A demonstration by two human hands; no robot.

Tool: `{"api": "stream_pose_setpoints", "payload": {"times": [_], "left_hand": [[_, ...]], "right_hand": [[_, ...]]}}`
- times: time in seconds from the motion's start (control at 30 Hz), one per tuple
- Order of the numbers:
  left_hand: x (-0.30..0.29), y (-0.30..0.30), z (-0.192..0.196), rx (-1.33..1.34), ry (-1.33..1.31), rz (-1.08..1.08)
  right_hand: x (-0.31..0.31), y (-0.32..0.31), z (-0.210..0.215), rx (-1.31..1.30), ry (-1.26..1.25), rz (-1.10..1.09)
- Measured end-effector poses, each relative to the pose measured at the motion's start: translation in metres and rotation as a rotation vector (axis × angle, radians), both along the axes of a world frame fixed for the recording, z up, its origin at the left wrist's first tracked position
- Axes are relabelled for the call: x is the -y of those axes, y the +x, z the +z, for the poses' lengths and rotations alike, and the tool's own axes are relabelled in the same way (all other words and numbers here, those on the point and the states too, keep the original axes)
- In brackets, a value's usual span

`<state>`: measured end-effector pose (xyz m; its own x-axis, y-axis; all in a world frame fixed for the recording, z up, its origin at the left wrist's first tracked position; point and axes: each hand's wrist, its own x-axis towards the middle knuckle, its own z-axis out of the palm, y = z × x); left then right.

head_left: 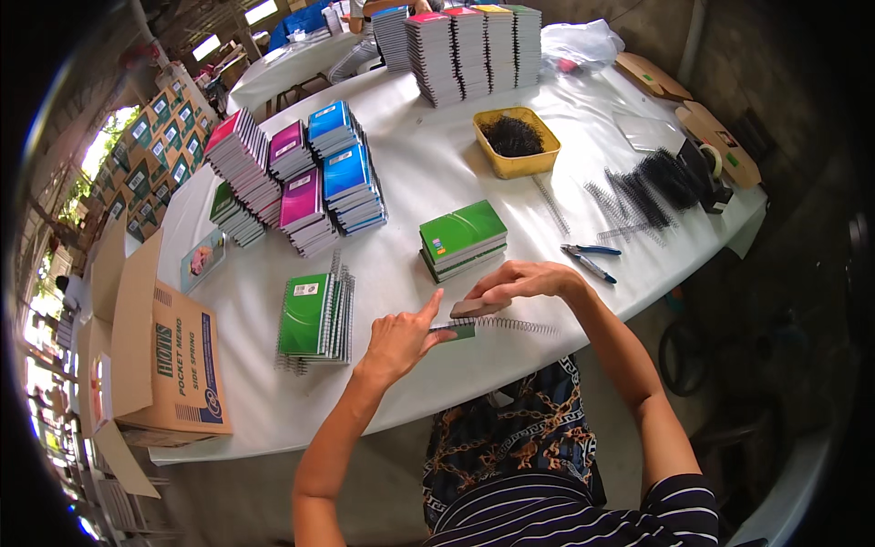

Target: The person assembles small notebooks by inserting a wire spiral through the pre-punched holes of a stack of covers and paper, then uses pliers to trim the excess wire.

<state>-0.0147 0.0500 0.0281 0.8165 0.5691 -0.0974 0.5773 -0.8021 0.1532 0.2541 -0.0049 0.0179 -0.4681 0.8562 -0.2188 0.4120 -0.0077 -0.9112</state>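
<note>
A small green notebook (464, 332) lies at the table's near edge, partly hidden by my hands. Along its far edge runs a dark wire spiral coil (519, 324), whose loose end sticks out to the right. My left hand (394, 345) rests at the notebook's left, index finger stretched out and thumb apart, touching the notebook. From the right, my right hand (527, 281) pinches a flat grey-brown block (468, 308) just above the coil. Beyond both hands sits a short stack of green notebooks (463, 232).
Spiral-bound green notebooks (306, 314) stand left, near an open cardboard box (173, 351). Pliers (592, 260) and loose black coils (652, 191) lie right. A yellow tub (518, 164) holds black coils. Farther off are notebook stacks (305, 196), tall stacks (474, 59) and a seated person (360, 46).
</note>
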Motion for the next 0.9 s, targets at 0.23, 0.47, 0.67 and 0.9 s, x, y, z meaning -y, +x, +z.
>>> {"api": "stream_pose_setpoints", "payload": {"times": [0.23,0.47,0.67,0.9], "left_hand": [[-0.012,-0.011,-0.019,0.258,-0.065,-0.176],[0.009,-0.008,0.001,0.049,-0.019,-0.112],[0.000,-0.016,-0.001,0.048,0.049,-0.078],[-0.012,-0.022,-0.004,0.073,0.023,-0.016]], "right_hand": [[0.005,0.006,-0.010,-0.024,0.078,-0.067],[0.007,0.003,-0.012,-0.127,0.005,0.031],[0.006,-0.012,0.001,-0.027,0.012,0.048],[0.009,-0.013,0.001,-0.089,0.038,-0.101]]}}
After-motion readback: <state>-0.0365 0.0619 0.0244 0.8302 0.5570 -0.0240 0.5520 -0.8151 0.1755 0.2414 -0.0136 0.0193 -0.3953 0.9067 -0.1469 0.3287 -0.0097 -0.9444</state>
